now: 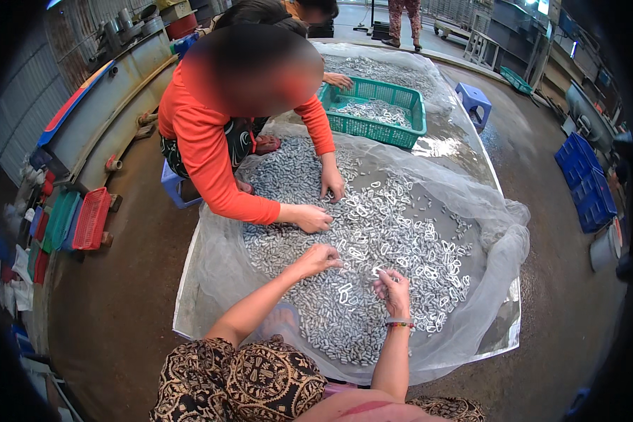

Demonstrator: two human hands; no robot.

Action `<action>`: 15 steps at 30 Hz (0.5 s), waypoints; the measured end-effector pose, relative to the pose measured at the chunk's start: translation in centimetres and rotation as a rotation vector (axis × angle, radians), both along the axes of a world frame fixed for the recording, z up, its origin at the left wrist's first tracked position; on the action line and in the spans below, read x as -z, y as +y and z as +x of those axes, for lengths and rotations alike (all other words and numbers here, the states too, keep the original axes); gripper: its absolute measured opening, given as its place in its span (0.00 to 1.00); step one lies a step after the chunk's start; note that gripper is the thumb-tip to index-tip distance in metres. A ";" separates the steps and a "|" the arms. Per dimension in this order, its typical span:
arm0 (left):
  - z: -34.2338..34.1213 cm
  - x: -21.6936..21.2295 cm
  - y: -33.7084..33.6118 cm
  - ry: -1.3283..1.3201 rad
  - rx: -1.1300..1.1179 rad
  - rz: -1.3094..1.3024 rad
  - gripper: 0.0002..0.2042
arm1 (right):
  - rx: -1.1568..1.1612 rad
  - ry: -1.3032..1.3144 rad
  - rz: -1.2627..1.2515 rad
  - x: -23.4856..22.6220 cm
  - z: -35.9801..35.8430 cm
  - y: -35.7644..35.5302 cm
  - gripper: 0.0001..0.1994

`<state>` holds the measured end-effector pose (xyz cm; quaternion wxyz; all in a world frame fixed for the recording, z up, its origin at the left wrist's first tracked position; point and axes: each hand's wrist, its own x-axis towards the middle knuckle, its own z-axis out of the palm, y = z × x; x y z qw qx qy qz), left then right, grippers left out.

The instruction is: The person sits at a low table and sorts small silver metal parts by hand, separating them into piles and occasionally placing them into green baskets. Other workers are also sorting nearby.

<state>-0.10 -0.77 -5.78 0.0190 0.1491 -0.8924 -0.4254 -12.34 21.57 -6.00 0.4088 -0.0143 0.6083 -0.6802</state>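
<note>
A broad heap of small grey pellets (344,330) lies on a white mesh net (496,232), with many shiny oblong metal links (425,271) strewn among them. My left hand (318,260) reaches over the heap's middle, its fingertips pinched; whatever may be between them is too small to make out. To its right, my right hand (394,290), with a beaded bracelet (400,324) at the wrist, pinches a pale metal link (378,271) just above the pile. A loose group of bright links (345,294) rests between my two hands.
Across from me, a person in an orange top (218,155) has both hands in the pile. Behind stands a green plastic basket (380,137) holding links. A blue stool (474,104) and blue crates (586,183) are at the right; a red basket (91,219) sits left.
</note>
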 end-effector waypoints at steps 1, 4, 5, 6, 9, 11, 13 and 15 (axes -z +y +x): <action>0.1 -0.4 0.1 -0.017 0.004 -0.058 0.15 | 0.022 -0.047 -0.098 0.4 0.0 0.1 0.08; 0.3 -0.9 0.3 -0.004 -0.055 0.659 0.16 | 0.055 -0.168 -0.188 0.7 -0.1 0.5 0.08; 0.4 -0.9 0.3 -0.024 -0.116 0.989 0.16 | 0.043 -0.185 -0.266 0.6 0.1 0.6 0.09; 0.6 -0.8 0.3 0.035 -0.105 1.153 0.15 | 0.036 -0.206 -0.330 0.4 0.1 0.7 0.09; 0.9 -0.2 0.4 0.202 -0.082 1.613 0.10 | 0.039 -0.201 -0.439 -0.6 0.5 0.4 0.11; 1.0 0.4 1.0 0.139 -0.161 1.659 0.09 | -0.019 -0.146 -0.454 -1.2 0.7 0.1 0.11; 0.9 1.0 1.9 0.094 -0.189 1.670 0.10 | 0.020 -0.157 -0.368 -1.4 0.9 -0.5 0.10; 0.8 1.5 3.0 -0.039 -0.206 1.623 0.14 | 0.007 -0.167 -0.347 -1.2 0.9 -1.1 0.07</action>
